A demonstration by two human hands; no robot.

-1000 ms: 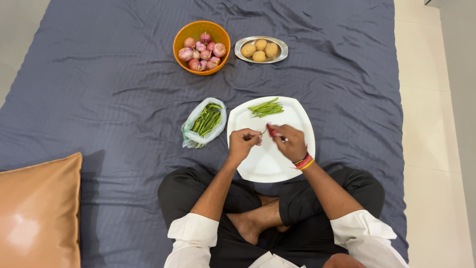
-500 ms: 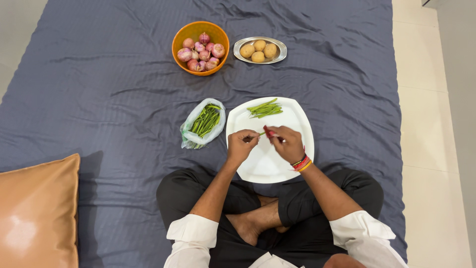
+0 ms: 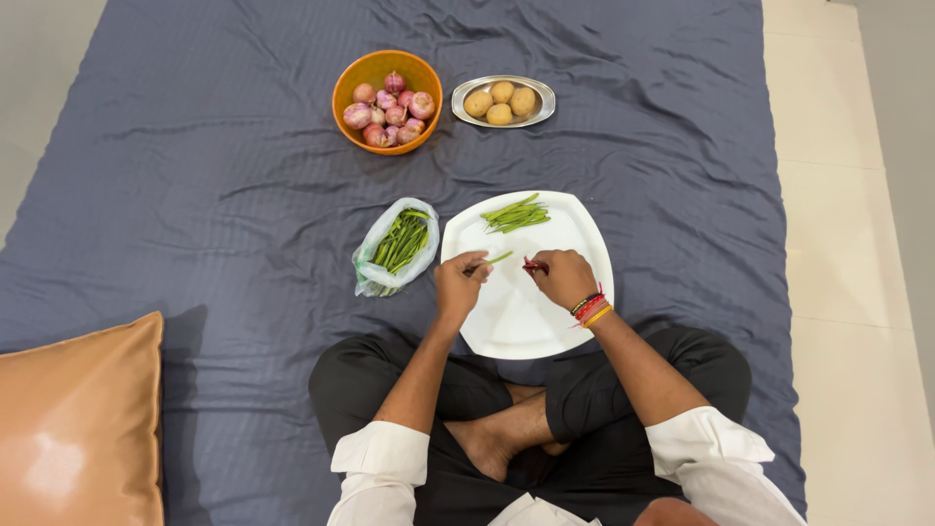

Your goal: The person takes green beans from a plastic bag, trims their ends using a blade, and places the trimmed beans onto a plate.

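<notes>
Clear plastic bag (image 3: 393, 245) of green beans, open, on dark sheet, just left of white plate (image 3: 582, 234)

plate near half: bare white surface of the plate (image 3: 516, 317), open under both hands.
plate far edge: pile of green beans (image 3: 517, 214) lies across it.
left of plate: open plastic bag (image 3: 394, 245) of beans just beside the rim.
far: orange bowl (image 3: 387, 101) and steel dish (image 3: 503, 101), well apart from the plate, bare sheet (image 3: 195, 195) between.
right of plate: bare sheet.
near left: tan cushion (image 3: 78, 429).
</notes>
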